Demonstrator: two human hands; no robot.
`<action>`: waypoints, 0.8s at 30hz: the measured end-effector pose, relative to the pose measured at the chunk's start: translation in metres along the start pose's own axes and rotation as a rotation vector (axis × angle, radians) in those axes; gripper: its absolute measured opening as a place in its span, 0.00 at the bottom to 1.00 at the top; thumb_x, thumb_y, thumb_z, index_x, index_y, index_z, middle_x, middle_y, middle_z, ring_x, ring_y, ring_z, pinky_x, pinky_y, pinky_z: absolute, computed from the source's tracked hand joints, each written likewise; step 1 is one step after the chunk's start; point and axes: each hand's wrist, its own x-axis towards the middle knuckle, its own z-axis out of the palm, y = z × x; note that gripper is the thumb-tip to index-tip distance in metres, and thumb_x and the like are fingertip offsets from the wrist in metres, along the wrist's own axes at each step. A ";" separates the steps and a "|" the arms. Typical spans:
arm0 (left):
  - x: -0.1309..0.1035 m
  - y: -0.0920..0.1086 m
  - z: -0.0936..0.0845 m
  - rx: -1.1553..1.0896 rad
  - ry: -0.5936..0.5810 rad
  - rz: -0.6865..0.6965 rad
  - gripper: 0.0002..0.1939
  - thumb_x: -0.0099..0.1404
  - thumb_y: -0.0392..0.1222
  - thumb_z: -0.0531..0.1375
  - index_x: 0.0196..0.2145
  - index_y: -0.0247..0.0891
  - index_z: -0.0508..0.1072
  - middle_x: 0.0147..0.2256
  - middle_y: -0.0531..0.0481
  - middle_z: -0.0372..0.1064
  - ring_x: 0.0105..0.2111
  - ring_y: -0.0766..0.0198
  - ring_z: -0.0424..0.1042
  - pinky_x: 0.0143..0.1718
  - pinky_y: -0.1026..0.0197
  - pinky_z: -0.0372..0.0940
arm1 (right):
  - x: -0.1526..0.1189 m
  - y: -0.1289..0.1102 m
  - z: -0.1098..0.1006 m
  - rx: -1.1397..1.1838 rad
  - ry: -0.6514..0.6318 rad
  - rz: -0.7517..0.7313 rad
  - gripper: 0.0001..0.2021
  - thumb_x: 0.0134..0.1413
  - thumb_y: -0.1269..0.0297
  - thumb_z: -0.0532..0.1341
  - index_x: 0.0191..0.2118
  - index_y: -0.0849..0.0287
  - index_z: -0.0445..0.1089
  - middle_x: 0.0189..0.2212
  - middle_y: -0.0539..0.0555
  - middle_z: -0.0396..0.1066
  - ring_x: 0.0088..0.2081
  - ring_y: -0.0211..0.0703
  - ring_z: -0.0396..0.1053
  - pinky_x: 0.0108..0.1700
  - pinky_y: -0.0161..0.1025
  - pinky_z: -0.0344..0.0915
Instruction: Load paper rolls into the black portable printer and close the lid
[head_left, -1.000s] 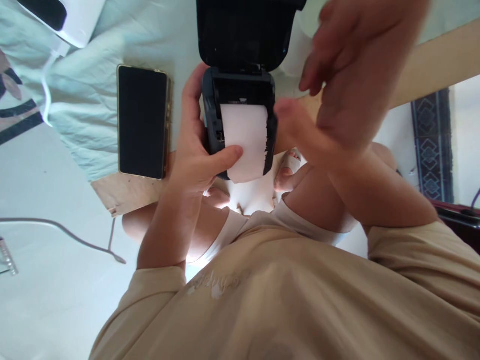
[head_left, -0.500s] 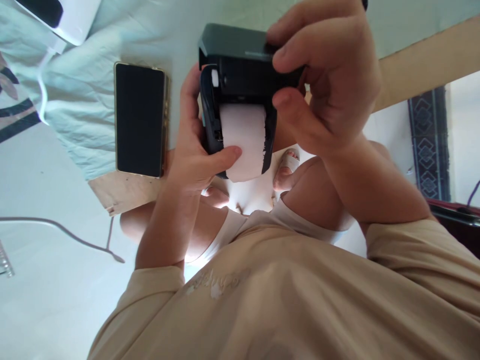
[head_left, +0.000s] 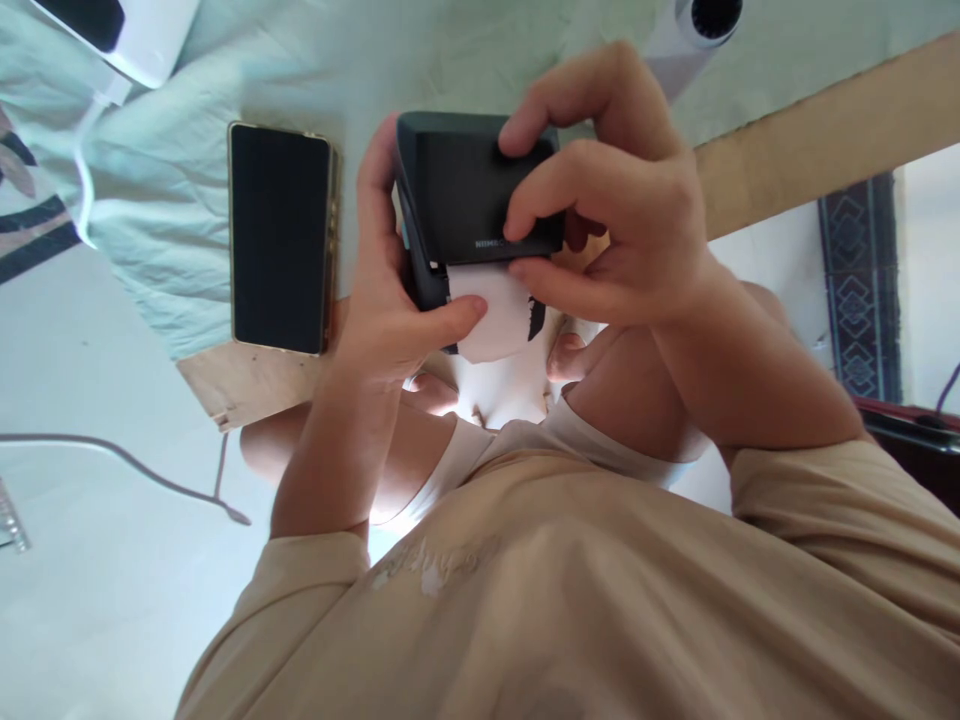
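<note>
A small black label printer (head_left: 465, 190) is held up between my hands in the middle of the view, its lid lowered over most of the body. From under the lid's edge a white paper strip (head_left: 499, 320) sticks out towards me. My left hand (head_left: 390, 280) wraps round the printer's left side, the thumb pressing on the paper. My right hand (head_left: 615, 200) grips the lid's right side, with fingertips on top and the thumb at its near edge.
A phone (head_left: 281, 238) lies on the green cloth (head_left: 187, 180) at the left. At the upper left is a white device (head_left: 150, 40) with a cable. A white cylinder (head_left: 686, 40) stands at the upper right. Wooden board edges (head_left: 825, 130) border the cloth.
My right hand has moved down and towards me with the lid, which has swung from raised to lowered over the paper. The white cylinder has come into view.
</note>
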 end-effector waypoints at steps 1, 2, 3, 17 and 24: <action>0.000 0.001 0.001 -0.003 -0.003 -0.005 0.46 0.44 0.33 0.73 0.57 0.62 0.64 0.61 0.55 0.68 0.63 0.50 0.68 0.65 0.44 0.69 | 0.000 0.000 0.000 0.002 -0.011 0.007 0.09 0.57 0.58 0.56 0.39 0.56 0.70 0.49 0.51 0.67 0.52 0.28 0.67 0.58 0.36 0.71; 0.000 0.002 0.002 -0.004 -0.008 -0.009 0.45 0.44 0.33 0.73 0.57 0.62 0.65 0.60 0.56 0.68 0.64 0.50 0.68 0.66 0.43 0.68 | 0.000 0.000 0.000 0.009 -0.020 0.013 0.09 0.57 0.58 0.57 0.39 0.55 0.70 0.49 0.51 0.67 0.52 0.28 0.67 0.58 0.35 0.70; 0.000 0.004 0.003 -0.005 -0.013 -0.010 0.45 0.44 0.34 0.73 0.56 0.63 0.65 0.60 0.56 0.68 0.64 0.50 0.67 0.67 0.43 0.67 | 0.000 0.000 0.000 0.021 -0.026 0.019 0.09 0.56 0.59 0.57 0.39 0.55 0.70 0.49 0.51 0.66 0.53 0.28 0.67 0.59 0.36 0.70; 0.008 0.002 0.005 -0.082 -0.058 0.032 0.47 0.41 0.42 0.74 0.58 0.52 0.60 0.56 0.53 0.67 0.61 0.52 0.70 0.68 0.43 0.65 | 0.002 0.003 0.003 0.163 -0.120 0.187 0.27 0.61 0.48 0.52 0.58 0.63 0.61 0.55 0.54 0.66 0.58 0.31 0.65 0.64 0.33 0.65; 0.009 -0.003 0.007 -0.149 -0.050 0.124 0.34 0.51 0.58 0.70 0.52 0.49 0.65 0.50 0.56 0.72 0.60 0.56 0.71 0.68 0.46 0.65 | 0.003 0.003 0.007 0.397 -0.193 0.283 0.29 0.60 0.47 0.54 0.60 0.60 0.56 0.61 0.53 0.61 0.62 0.32 0.65 0.67 0.31 0.63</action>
